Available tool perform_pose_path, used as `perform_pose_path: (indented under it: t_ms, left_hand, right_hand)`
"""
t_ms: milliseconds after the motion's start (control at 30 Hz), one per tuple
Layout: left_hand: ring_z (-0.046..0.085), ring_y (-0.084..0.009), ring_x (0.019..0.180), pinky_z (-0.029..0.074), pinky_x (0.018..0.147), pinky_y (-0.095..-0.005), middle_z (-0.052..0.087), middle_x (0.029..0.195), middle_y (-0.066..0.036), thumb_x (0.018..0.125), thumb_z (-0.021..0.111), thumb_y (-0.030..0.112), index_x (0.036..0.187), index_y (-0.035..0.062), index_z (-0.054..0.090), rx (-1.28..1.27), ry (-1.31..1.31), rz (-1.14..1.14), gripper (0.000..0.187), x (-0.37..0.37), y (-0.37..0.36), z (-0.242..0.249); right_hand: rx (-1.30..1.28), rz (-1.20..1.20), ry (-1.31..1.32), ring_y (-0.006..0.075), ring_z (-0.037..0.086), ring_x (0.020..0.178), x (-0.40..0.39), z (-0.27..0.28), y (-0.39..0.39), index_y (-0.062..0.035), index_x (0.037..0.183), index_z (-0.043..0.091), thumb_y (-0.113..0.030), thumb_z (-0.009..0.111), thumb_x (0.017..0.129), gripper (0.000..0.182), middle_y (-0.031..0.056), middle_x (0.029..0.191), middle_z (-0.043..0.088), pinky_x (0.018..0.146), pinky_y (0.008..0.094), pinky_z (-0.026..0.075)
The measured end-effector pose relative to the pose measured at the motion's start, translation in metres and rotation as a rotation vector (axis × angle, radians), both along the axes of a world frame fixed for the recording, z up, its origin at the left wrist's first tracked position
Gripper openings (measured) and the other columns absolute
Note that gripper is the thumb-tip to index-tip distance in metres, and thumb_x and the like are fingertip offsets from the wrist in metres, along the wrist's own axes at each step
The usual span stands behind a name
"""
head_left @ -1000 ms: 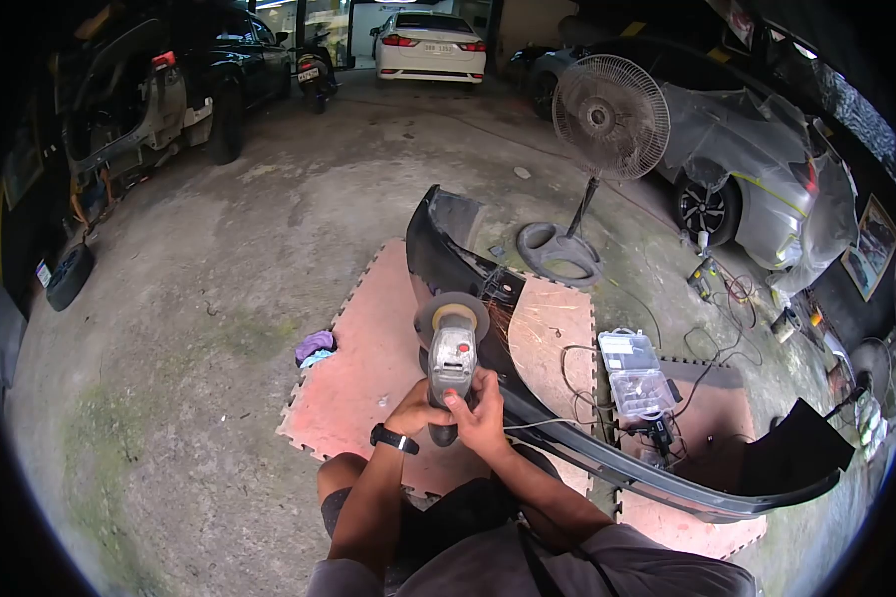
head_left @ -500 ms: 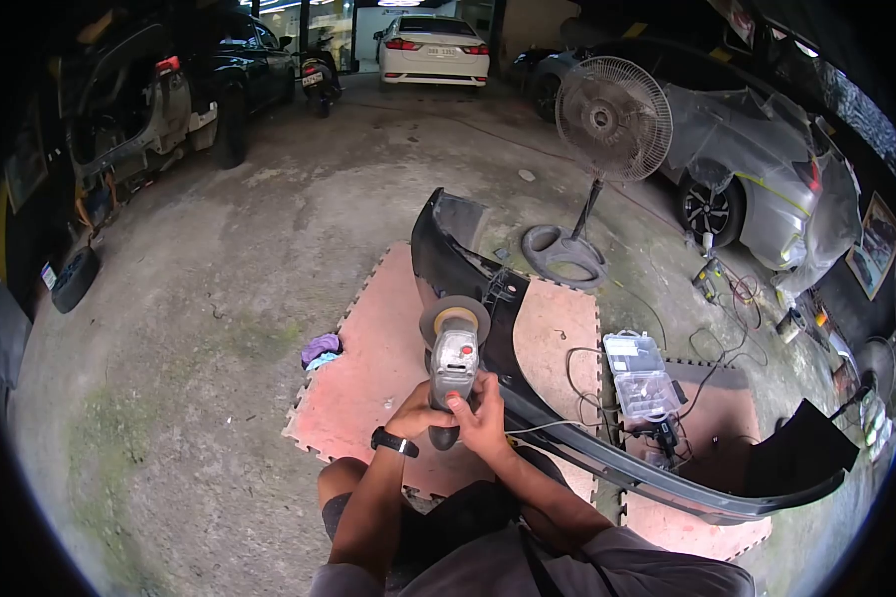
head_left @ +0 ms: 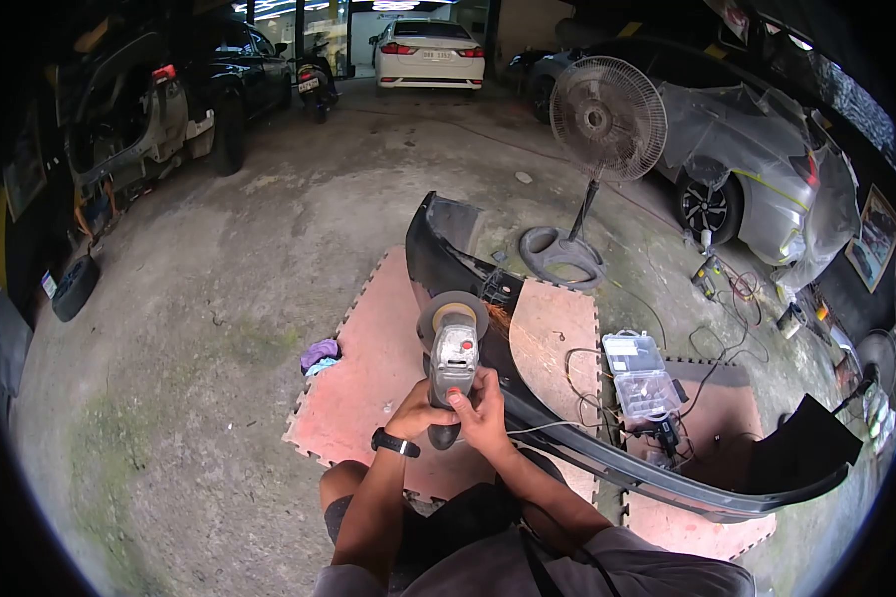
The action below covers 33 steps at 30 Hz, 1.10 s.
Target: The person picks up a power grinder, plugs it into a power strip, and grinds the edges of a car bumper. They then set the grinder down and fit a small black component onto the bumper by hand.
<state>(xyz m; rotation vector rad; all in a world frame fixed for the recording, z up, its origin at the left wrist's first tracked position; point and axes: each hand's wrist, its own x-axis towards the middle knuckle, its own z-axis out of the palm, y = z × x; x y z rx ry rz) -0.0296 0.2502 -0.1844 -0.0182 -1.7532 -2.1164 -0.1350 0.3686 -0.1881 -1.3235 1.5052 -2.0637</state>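
Observation:
Both hands grip a grey angle grinder (head_left: pixel 454 356) with a red button on top. My left hand (head_left: pixel 418 410), with a black watch on its wrist, wraps the body from the left. My right hand (head_left: pixel 483 413) holds the rear of the body from the right. The grinder's round disc (head_left: pixel 452 311) rests against the upper edge of a black car bumper (head_left: pixel 567 438), which lies across pink foam floor mats (head_left: pixel 368 378). A few orange sparks show to the right of the disc.
A clear plastic parts box (head_left: pixel 639 373) and tangled cables (head_left: pixel 712 343) lie right of the bumper. A pedestal fan (head_left: pixel 607 119) stands behind it. A purple rag (head_left: pixel 319 353) lies on the concrete. Parked cars (head_left: pixel 430 45) stand at the back, and a masked car (head_left: pixel 757 169) at the right.
Sparks seen a second ago stopped, then a few appear again at the disc. The hands and grinder have barely moved.

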Motion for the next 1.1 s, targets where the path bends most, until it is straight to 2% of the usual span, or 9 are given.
perform_pose_path:
  t_ms: [267,467,567,600,833,1100]
  left_hand:
    - [0.064,-0.0170,0.106,0.051,0.093,-0.0331,0.069,0.115,-0.006,0.071,0.079,0.018,0.128,0.0009,0.062,0.018,0.003,-0.009,0.062,0.000,0.007,0.014]
    - [0.067,-0.0190,0.102,0.052,0.092,-0.0349,0.071,0.113,-0.012,0.069,0.083,0.020,0.125,-0.0014,0.060,-0.209,0.005,0.314,0.065,0.008,0.031,0.012]
    - [0.068,-0.0198,0.102,0.053,0.092,-0.0354,0.071,0.112,-0.013,0.068,0.082,0.018,0.125,-0.0019,0.060,-0.305,-0.063,0.395,0.065,0.008,0.040,0.022]
    - [0.069,-0.0206,0.100,0.054,0.090,-0.0357,0.072,0.110,-0.015,0.068,0.081,0.017,0.124,-0.0022,0.060,-0.309,-0.057,0.408,0.063,0.007,0.043,0.028]
    - [0.071,-0.0218,0.096,0.055,0.087,-0.0356,0.073,0.105,-0.015,0.067,0.081,0.016,0.121,-0.0028,0.061,-0.395,-0.113,0.516,0.060,-0.001,0.051,0.035]
    - [0.074,-0.0301,0.091,0.056,0.082,-0.0385,0.074,0.099,-0.020,0.067,0.085,0.019,0.115,-0.0038,0.061,-0.472,-0.196,0.669,0.058,-0.006,0.065,0.045]
  right_hand:
    - [-0.042,0.022,-0.028,0.0161,0.059,0.106,-0.004,0.003,0.002,0.0046,0.127,0.044,-0.023,0.072,0.096,0.050,0.0129,0.116,0.061,0.095,0.0324,0.048]
    - [-0.064,0.228,-0.165,0.0111,0.054,0.105,-0.003,-0.002,0.015,-0.0009,0.131,0.046,-0.034,0.067,0.098,0.051,0.0054,0.117,0.057,0.092,0.0288,0.045]
    - [-0.083,0.282,-0.258,0.0141,0.055,0.109,-0.007,-0.004,0.020,0.0023,0.133,0.044,-0.031,0.068,0.099,0.053,0.0096,0.120,0.058,0.097,0.0315,0.045]
    - [-0.055,0.282,-0.244,0.0141,0.055,0.110,-0.010,-0.005,0.021,0.0018,0.134,0.044,-0.036,0.068,0.099,0.057,0.0087,0.120,0.058,0.097,0.0316,0.045]
    - [-0.073,0.285,-0.244,0.0144,0.054,0.110,-0.018,-0.003,0.018,0.0025,0.136,0.044,-0.042,0.066,0.098,0.062,0.0085,0.120,0.057,0.097,0.0318,0.044]
    - [-0.129,0.301,-0.302,0.0144,0.054,0.111,-0.022,0.001,0.014,0.0027,0.138,0.045,-0.049,0.063,0.098,0.068,0.0075,0.122,0.057,0.097,0.0316,0.043]
